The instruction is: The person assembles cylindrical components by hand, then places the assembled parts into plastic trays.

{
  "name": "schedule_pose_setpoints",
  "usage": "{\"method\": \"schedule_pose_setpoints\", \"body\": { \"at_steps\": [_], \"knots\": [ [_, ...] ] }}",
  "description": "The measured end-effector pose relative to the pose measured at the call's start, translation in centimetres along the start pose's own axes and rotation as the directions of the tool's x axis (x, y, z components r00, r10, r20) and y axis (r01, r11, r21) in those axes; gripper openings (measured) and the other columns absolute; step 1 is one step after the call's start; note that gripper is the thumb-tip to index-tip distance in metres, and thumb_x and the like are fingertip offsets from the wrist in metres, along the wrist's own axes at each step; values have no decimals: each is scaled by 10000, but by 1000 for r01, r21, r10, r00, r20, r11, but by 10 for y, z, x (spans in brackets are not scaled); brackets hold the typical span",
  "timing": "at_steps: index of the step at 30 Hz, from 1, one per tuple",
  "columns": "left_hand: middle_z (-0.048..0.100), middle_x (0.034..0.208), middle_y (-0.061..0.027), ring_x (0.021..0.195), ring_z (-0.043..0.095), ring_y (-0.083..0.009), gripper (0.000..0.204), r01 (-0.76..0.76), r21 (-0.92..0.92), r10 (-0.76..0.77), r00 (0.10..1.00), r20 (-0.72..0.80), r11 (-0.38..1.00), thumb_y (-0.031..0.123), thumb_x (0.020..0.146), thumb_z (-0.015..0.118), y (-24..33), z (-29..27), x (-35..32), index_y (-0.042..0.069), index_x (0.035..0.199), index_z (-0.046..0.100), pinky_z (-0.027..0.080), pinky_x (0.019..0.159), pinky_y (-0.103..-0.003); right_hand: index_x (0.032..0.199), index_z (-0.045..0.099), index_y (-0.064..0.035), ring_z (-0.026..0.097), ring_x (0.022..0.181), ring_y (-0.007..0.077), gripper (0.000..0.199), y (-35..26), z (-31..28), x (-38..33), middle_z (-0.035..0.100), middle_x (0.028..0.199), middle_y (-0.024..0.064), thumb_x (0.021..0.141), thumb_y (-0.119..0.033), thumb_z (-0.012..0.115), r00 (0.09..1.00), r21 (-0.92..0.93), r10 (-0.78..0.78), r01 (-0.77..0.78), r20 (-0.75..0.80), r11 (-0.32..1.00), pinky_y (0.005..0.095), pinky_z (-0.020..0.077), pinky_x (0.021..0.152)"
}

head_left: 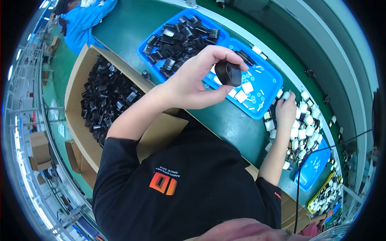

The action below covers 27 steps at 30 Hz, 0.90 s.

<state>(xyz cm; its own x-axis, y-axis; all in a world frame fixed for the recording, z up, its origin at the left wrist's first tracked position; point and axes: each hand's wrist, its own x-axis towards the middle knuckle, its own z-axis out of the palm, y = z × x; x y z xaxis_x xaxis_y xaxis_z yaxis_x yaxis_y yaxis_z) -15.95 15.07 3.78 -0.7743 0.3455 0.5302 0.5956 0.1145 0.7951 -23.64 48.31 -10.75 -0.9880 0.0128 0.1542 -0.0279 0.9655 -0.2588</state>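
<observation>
My left hand is raised over the bench, thumb and fingers curled round a black plastic housing with an open end. Beneath it is a shallow blue tray with white square pieces, thin white strips and small rings in it. Farther right, my right hand pinches a small whitish piece at the edge of a pile of white block-shaped parts. The piece's exact kind cannot be made out, as the fingers partly cover it.
A cardboard box full of black housings stands at my left. Another blue tray holds more of them. Beyond the white pile lie a blue tray and a yellow tray. A black cable hangs at right. A blue-clothed person works far left.
</observation>
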Motion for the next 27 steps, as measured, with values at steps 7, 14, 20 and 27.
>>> {"method": "schedule_pose_setpoints", "body": {
  "at_steps": [7,14,20,27],
  "knots": [
    [575,1225,-121,1101,582,-203,559,284,-123,-273,957,101,951,-31,824,731,-19,12,-7,32,1350,551,482,955,-314,1263,587,-26,652,807,242,375,-12,-29,-3,657,986,146,905,-86,495,987,606,161,-131,5,785,359,539,716],
    [542,1295,-86,1204,541,-168,534,471,-309,-443,882,161,826,-16,880,693,-28,27,-6,-2,1375,494,469,1007,-317,1291,521,51,674,741,319,414,-61,-47,-42,642,1025,221,941,-149,427,817,511,-455,-576,354,-638,377,604,605],
    [575,1241,-98,1151,578,-169,453,471,-311,-467,879,92,825,-26,883,691,-26,28,-9,-23,1317,562,498,977,-314,1221,568,45,671,817,164,401,-87,-64,-36,642,1054,131,840,43,695,849,877,-460,-407,259,-257,252,558,702],
    [628,1155,-77,1064,619,-157,461,430,-49,-416,893,169,902,12,863,729,-27,20,-6,-1,1304,596,517,931,-288,1096,597,28,690,855,127,244,-105,-85,-27,688,982,100,870,35,690,877,977,-433,-171,210,128,240,573,750]
  ]
}}
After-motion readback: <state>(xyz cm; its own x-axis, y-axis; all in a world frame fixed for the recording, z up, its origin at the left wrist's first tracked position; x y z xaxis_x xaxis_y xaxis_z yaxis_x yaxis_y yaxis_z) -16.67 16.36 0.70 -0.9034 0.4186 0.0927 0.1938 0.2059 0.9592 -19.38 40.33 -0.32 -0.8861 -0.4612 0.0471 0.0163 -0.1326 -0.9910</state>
